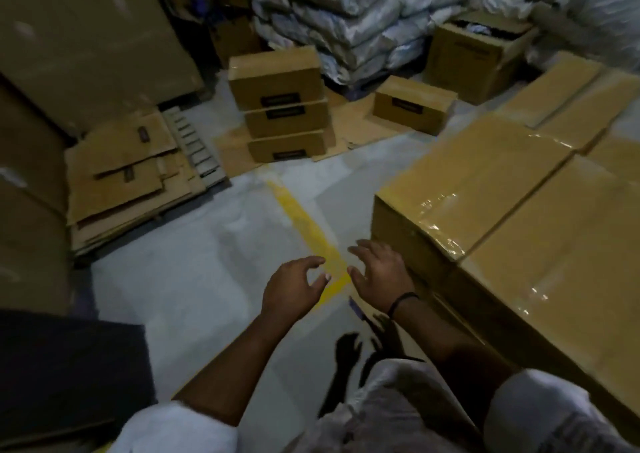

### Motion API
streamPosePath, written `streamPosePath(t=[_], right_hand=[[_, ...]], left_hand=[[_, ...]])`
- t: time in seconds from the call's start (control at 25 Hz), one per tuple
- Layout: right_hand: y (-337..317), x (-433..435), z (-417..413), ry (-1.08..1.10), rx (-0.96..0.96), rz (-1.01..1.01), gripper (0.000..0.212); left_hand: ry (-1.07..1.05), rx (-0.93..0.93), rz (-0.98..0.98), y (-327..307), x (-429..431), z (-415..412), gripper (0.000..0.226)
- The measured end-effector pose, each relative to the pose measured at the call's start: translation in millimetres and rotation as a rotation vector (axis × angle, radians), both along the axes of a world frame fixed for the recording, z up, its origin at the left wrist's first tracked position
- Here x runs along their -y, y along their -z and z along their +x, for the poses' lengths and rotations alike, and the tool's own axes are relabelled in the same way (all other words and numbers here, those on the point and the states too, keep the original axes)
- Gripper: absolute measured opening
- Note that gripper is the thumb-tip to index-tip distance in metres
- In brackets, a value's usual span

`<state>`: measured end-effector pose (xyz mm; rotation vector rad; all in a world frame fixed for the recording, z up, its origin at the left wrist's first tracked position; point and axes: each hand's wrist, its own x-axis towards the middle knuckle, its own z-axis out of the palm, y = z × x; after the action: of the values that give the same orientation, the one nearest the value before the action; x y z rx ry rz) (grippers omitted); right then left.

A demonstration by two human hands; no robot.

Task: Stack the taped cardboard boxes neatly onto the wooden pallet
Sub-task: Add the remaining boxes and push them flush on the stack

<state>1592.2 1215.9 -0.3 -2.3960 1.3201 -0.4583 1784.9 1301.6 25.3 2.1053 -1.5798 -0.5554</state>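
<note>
Hovering empty, left hand [294, 284] and right hand [381, 276] spread loose fingers; 3 stacked brown cardboard boxes [285, 106] could topple if grabbed unevenly.

Right side: block of taped cardboard boxes [540, 161] packed edge to edge, tops level, plain brown, glossy clear tape along the seams and folded over the near corner. Nearest box [460, 189] lies flat, with a second box [561, 262] butted against its long side. Centre back: stack of three smaller boxes [280, 106], upright, dark labels facing forward, top one slightly skewed. Single labelled box [412, 102] to its right, not touching.
</note>
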Motion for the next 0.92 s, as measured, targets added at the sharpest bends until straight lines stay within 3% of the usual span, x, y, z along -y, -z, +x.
streamPosePath(t=[0.32, 0.6, 0.92], right_hand=[[19.3, 86.5, 137.9, -0.189, -0.038, 0.082, 0.058], [21.1, 231.2, 256.7, -0.222, -0.064, 0.148, 0.049], [-4.6, 401.4, 353.4, -0.185, -0.045, 0.089, 0.046]], left_hand=[[-0.156, -0.049, 0.049, 26.7, 50.0, 106.2, 0.041], [-0.180, -0.076, 0.144, 27.8, 180.7, 221.5, 0.044], [-0.233, -0.130, 0.106, 7.6, 344.6, 325.2, 0.041]])
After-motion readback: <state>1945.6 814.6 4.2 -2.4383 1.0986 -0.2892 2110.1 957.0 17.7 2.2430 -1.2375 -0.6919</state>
